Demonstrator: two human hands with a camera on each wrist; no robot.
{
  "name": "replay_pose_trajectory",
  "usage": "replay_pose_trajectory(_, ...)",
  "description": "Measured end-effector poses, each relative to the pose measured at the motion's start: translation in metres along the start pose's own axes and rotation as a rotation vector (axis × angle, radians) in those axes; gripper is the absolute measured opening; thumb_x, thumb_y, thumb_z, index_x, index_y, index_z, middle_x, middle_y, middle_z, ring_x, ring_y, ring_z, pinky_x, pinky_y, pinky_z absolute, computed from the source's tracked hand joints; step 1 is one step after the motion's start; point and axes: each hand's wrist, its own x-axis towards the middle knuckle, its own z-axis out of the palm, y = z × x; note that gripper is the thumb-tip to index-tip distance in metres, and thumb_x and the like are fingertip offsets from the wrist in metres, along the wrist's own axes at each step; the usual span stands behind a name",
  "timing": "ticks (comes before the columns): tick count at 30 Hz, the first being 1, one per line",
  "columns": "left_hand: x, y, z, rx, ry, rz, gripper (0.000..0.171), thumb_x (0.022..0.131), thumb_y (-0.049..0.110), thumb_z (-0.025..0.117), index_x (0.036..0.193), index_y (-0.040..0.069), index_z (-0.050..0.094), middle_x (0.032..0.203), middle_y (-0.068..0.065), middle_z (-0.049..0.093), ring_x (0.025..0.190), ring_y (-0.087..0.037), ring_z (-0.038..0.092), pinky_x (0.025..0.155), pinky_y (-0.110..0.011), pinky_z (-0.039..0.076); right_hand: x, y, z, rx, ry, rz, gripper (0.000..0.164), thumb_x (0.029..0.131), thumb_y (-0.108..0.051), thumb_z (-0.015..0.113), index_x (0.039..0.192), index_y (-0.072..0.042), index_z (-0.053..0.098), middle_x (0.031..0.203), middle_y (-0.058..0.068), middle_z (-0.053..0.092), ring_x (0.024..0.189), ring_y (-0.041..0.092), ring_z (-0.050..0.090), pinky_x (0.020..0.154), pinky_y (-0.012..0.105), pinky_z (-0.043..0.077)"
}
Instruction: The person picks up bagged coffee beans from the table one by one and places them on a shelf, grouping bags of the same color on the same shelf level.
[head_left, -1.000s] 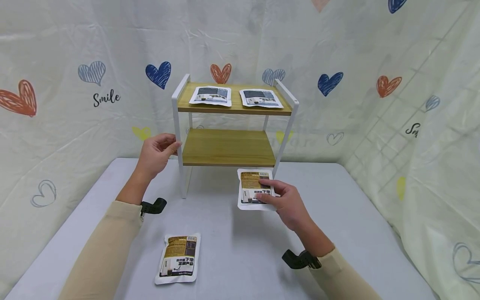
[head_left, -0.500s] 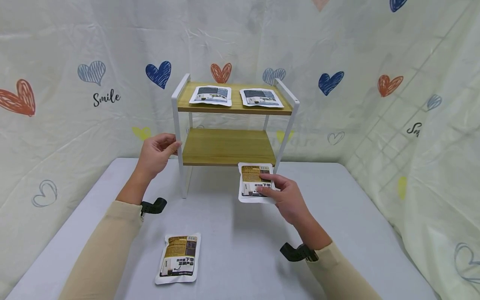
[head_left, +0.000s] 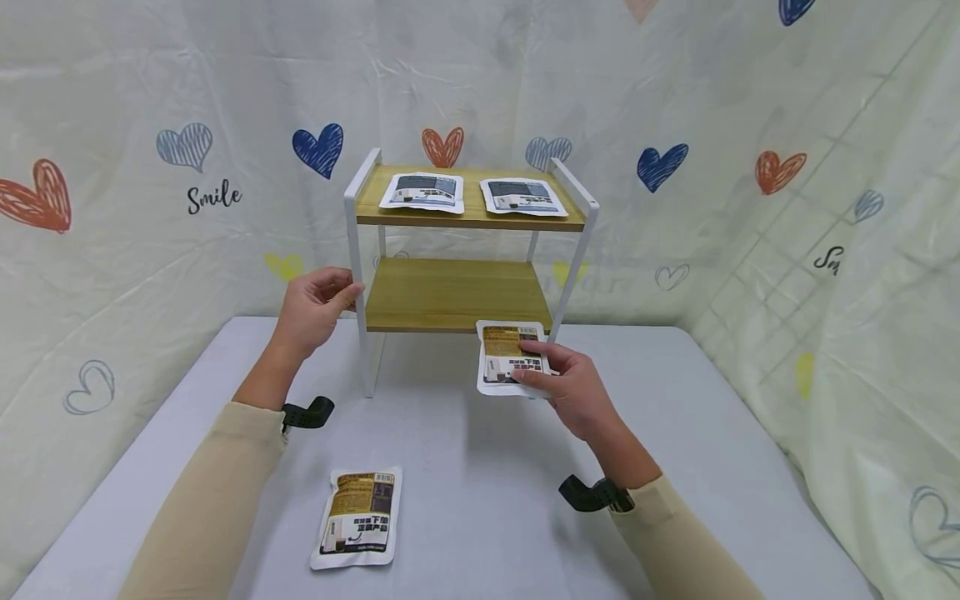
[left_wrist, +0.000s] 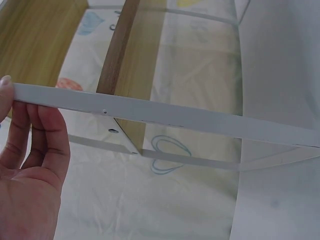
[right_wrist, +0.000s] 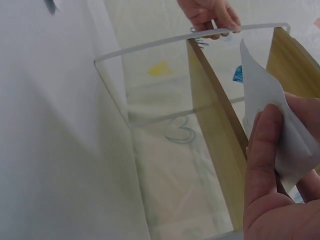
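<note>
- As seen from the head view at far left, pale sheet [head_left: 247, 108], hung behind the table [head_left: 435, 450] and printed with red, blue and yellow hearts and the word "Smile".
- Next, beige left sleeve [head_left: 206, 500], running up to a black strap [head_left: 307, 412] at the wrist.
- Beyond that, left hand [head_left: 315, 310], grasping the white left front post [head_left: 355, 242] of the rack [head_left: 457, 222] between its top shelf [head_left: 474, 200] and lower shelf [head_left: 457, 296]; thumb on one side of the post, fingers bent round the other in the left wrist view.
- Nearer the camera on the table, loose packet [head_left: 356, 518], lying flat, brown above and white below, well apart from both hands.
- Behind it, rack, standing upright.
- On the top shelf, left packet [head_left: 422, 192] and right packet [head_left: 522, 198], lying flat side by side with a narrow gap, dark blue and white in front.
- Just in front of the lower shelf's right end, held packet [head_left: 504, 357], raised above the table, brown and white face showing; cannot tell whether touching the shelf.
- At that packet's right edge, right hand [head_left: 573, 387], pinching with thumb and fingers, white back turned toward the right wrist view.
- Farther right and nearer, second strap [head_left: 588, 497] and right sleeve [head_left: 682, 542].
- At far right, side sheet [head_left: 877, 350], hanging past the table's edge.
</note>
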Motion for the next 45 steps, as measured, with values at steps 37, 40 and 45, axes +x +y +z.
replay_pose_trajectory(37, -0.001, 0.005, -0.001, 0.003, -0.030, 0.022, 0.034, 0.098, 0.025, 0.070, 0.122, 0.001, 0.071, 0.098, 0.010, 0.072, 0.088, -0.016, 0.071, 0.079, -0.016, 0.060, 0.013, -0.013, -0.012, -0.025, -0.184, 0.012, 0.075, 0.086, 0.008, 0.076, 0.153, -0.013, 0.048, 0.152, 0.018, 0.043, 0.124, 0.028, 0.056, 0.091, 0.024, 0.059)
replay_pose_trajectory(40, -0.001, 0.004, -0.001, 0.002, -0.029, 0.029, 0.033, 0.097, 0.025, 0.071, 0.120, 0.001, 0.072, 0.100, 0.005, 0.073, 0.088, -0.018, 0.071, 0.079, -0.017, 0.060, 0.014, -0.013, -0.014, -0.033, -0.201, 0.004, 0.077, 0.086, 0.007, 0.077, 0.154, -0.012, 0.047, 0.152, 0.019, 0.042, 0.124, 0.027, 0.056, 0.091, 0.023, 0.059)
replay_pose_trajectory(45, 0.000, 0.004, -0.001, -0.002, -0.032, 0.029, 0.033, 0.097, 0.025, 0.071, 0.120, 0.001, 0.071, 0.100, 0.003, 0.073, 0.086, -0.013, 0.071, 0.079, -0.017, 0.060, 0.017, -0.012, -0.016, -0.033, -0.219, -0.004, 0.078, 0.085, 0.009, 0.076, 0.154, -0.011, 0.045, 0.151, 0.019, 0.042, 0.123, 0.025, 0.057, 0.091, 0.023, 0.059)
